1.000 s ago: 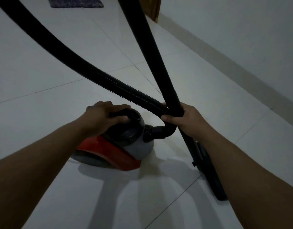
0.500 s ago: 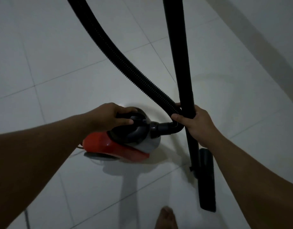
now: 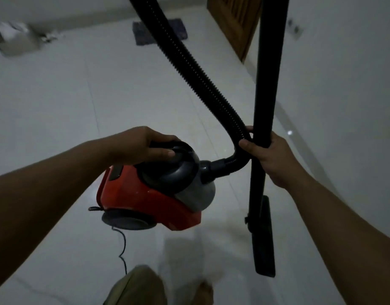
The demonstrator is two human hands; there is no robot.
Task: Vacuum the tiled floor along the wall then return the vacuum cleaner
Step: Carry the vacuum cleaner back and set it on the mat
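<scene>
The red and grey vacuum cleaner body [image 3: 143,194] hangs above the white tiled floor [image 3: 68,111], lifted by my left hand [image 3: 139,145], which grips its dark top handle. A ribbed black hose [image 3: 189,62] rises from its front and leaves the frame at the top. My right hand [image 3: 268,156] clasps the upright black wand [image 3: 266,73] together with the hose bend. The flat floor nozzle [image 3: 264,243] hangs at the wand's lower end. A thin black power cord [image 3: 123,247] trails from the body's rear.
A white wall [image 3: 343,84] runs along the right, with a wooden door [image 3: 236,20] further back. A dark mat [image 3: 143,31] lies on the floor ahead and a pale blurred object [image 3: 13,40] sits far left. My knee [image 3: 136,287] and foot [image 3: 206,291] show at the bottom.
The vacuum body has come up off the floor, carried by my left hand. The view has tilted up, so the door, mat and far wall now show.
</scene>
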